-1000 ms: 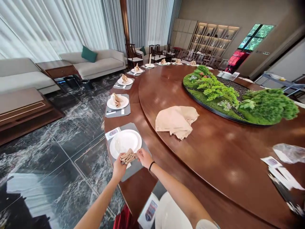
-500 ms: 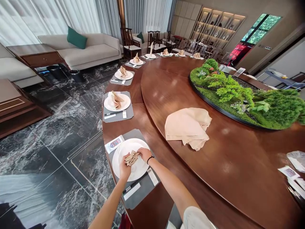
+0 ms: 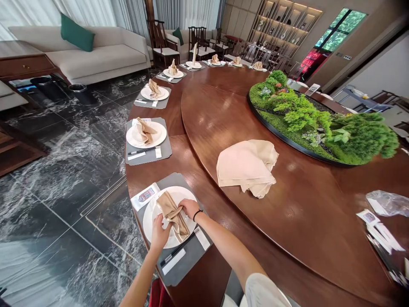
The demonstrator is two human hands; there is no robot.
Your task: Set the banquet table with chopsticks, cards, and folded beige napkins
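A tan cloth napkin point(image 3: 169, 209), pleated and gathered at its middle, lies spread across a white plate point(image 3: 149, 226) on a grey placemat point(image 3: 188, 266). My right hand point(image 3: 189, 209), with a black band at the wrist, pinches the napkin's gathered middle from the right. At the napkin's left edge is my left hand point(image 3: 160, 232), thumb and fingers apart, close to the cloth. Black chopsticks point(image 3: 179, 248) and a white paper sleeve point(image 3: 174, 261) lie below the plate. A printed white packet point(image 3: 145, 196) rests at the placemat's upper left.
Flat tan napkins point(image 3: 244, 168) are piled on the raised wooden turntable point(image 3: 275, 221). A moss-and-shrub centrepiece point(image 3: 306, 115) stands beyond. Place settings with folded napkins point(image 3: 145, 130) run along the table's left rim. Packets point(image 3: 380, 230) and a plastic bag point(image 3: 388, 202) lie far right.
The napkin, a tight pleated bundle between both hands before, now lies opened out lengthwise on the plate. My left hand has loosened from it. The view has shifted slightly.
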